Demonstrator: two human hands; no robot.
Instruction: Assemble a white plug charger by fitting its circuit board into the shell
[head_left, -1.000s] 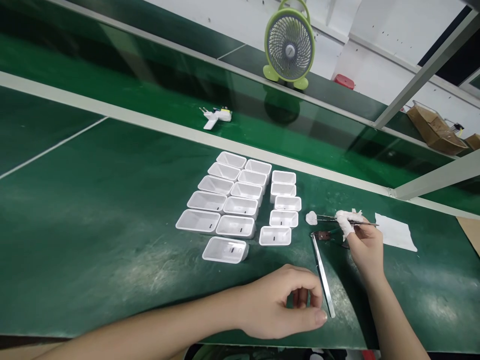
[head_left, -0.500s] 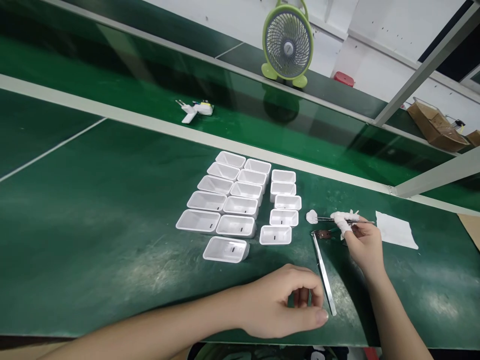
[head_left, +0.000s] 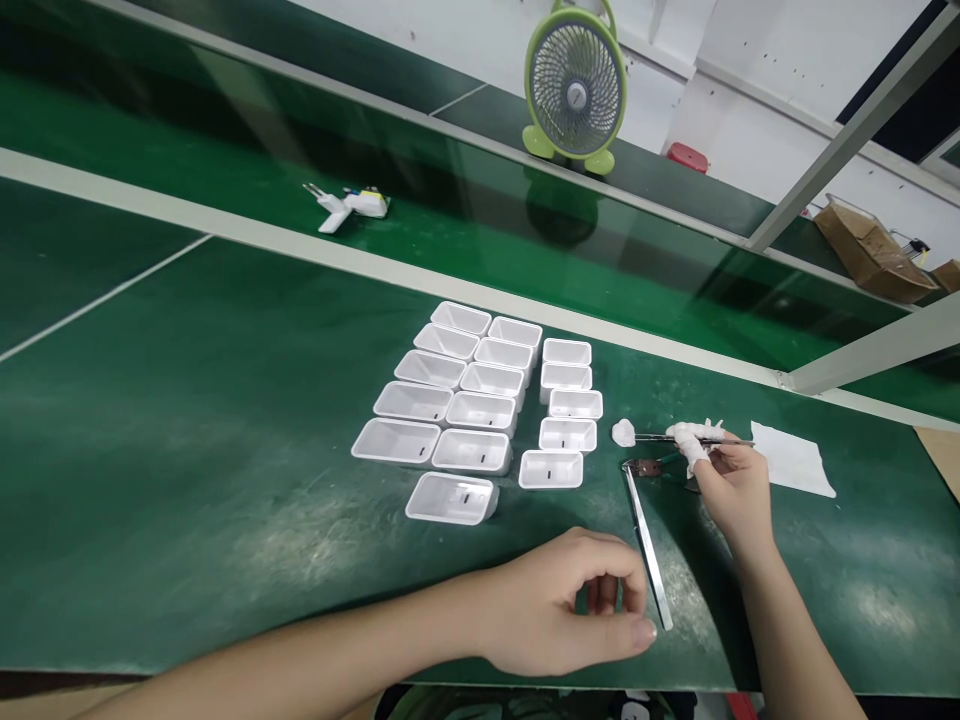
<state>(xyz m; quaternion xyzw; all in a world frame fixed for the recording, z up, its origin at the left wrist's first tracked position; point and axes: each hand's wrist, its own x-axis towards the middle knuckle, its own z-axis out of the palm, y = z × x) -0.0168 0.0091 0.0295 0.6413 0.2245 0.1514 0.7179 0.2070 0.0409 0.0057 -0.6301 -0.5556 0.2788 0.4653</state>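
Observation:
My right hand point(head_left: 729, 478), its thumb and forefinger wrapped in white, is closed around a pair of slim metal tweezers point(head_left: 654, 437). The tweezers point left, their tips at a small white lump point(head_left: 623, 432) on the green table. Below them lie pliers with a brown head point(head_left: 643, 467), partly hidden by the hand. My left hand point(head_left: 581, 605) rests near the front edge, fingers loosely curled and apart from the thumb, holding nothing. A second pair of silver tweezers point(head_left: 649, 555) lies just beyond its fingertips.
Several white plastic trays point(head_left: 472, 451) stand in columns left of my right hand, some with a small dark piece inside. A white sheet point(head_left: 793, 460) lies to the right. Behind a pale rail, a white bundled plug point(head_left: 352, 207) sits on the green belt point(head_left: 247, 215). A green fan point(head_left: 576, 95) stands beyond.
The white bundled plug has travelled left along the belt. My right hand has shifted slightly to the right with the tweezers. My left hand and the trays have stayed put.

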